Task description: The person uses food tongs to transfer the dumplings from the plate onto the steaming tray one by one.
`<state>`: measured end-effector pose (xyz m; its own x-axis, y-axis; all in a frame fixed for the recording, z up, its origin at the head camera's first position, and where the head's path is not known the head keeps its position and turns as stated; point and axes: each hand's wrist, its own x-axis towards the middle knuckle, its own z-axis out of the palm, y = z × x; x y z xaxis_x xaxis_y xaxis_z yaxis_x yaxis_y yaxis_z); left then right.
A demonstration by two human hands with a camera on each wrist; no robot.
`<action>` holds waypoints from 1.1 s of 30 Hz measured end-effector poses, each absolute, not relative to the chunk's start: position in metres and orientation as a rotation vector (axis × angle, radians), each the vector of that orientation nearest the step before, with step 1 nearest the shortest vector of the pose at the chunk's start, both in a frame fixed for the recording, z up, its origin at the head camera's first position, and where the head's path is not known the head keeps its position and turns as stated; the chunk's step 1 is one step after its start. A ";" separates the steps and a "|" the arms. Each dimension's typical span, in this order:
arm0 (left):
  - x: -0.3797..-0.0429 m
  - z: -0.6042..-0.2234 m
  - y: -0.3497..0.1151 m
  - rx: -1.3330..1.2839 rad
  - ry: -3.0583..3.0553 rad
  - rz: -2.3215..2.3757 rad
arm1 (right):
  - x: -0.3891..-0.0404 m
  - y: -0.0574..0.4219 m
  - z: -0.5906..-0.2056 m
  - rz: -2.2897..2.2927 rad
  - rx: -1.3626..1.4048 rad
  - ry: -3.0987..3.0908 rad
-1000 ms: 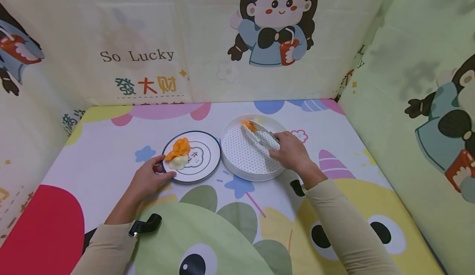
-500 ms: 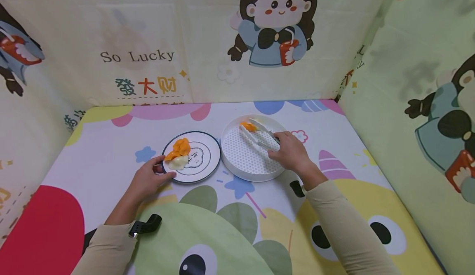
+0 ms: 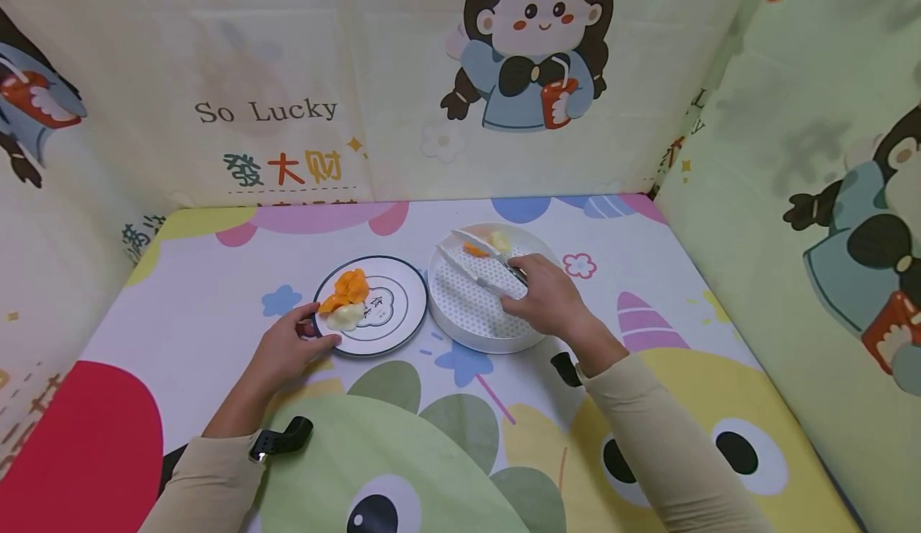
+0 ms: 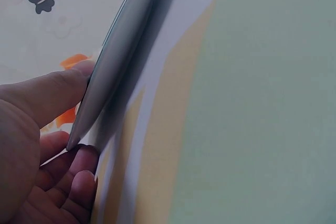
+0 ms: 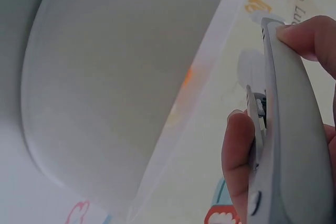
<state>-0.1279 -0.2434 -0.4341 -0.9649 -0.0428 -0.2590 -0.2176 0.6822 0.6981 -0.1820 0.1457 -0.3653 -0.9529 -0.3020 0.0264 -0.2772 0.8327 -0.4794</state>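
In the head view my left hand (image 3: pixel 295 340) grips the left rim of a white plate (image 3: pixel 406 309) with a dark edge line. The left wrist view has the thumb over the rim (image 4: pixel 107 56) and fingers curled beneath. Orange slices (image 3: pixel 351 284) and pale slices (image 3: pixel 345 317) lie on the plate's left side. My right hand (image 3: pixel 550 297) holds metal tongs (image 3: pixel 498 256), thumb on one arm and fingers on the other. Their spread tips hang over a round white perforated tray (image 3: pixel 484 340). An orange slice (image 3: pixel 475 250) and pale pieces (image 3: pixel 500 240) lie at its far side.
Plate and tray stand side by side on a table covered with a cartoon-print cloth (image 3: pixel 216 293). Printed curtains (image 3: pixel 396 61) close off the back and both sides. A black strap (image 3: pixel 282 437) is on the left wrist.
The tongs have moved left, away from the orange slice, which now lies lower in the tray. Pale pieces there show more clearly. The left hand and plate have stayed in place.
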 end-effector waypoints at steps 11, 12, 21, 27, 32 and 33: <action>-0.128 -0.435 -0.244 -0.199 2.683 1.157 | -0.171 0.116 -0.361 -0.741 -0.578 2.872; -0.128 -0.435 -0.244 -0.198 2.684 1.158 | -0.171 0.113 -0.361 -0.737 -0.584 2.866; -0.128 -0.434 -0.245 -0.195 2.686 1.149 | -0.166 0.091 -0.365 -0.720 -0.659 2.839; -0.128 -0.433 -0.244 -0.206 2.679 1.147 | -0.163 0.074 -0.367 -0.701 -0.737 2.810; -0.128 -0.433 -0.244 -0.200 2.677 1.148 | -0.162 0.062 -0.366 -0.663 -0.766 2.780; -0.128 -0.433 -0.244 -0.197 2.677 1.146 | -0.162 0.060 -0.366 -0.658 -0.772 2.775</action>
<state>-0.1278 -0.2441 -0.4331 -0.9664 -0.0357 -0.2547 -0.2089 0.6865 0.6965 -0.1617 0.0595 -0.3656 -0.8471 -0.5282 -0.0591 -0.4454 0.7661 -0.4634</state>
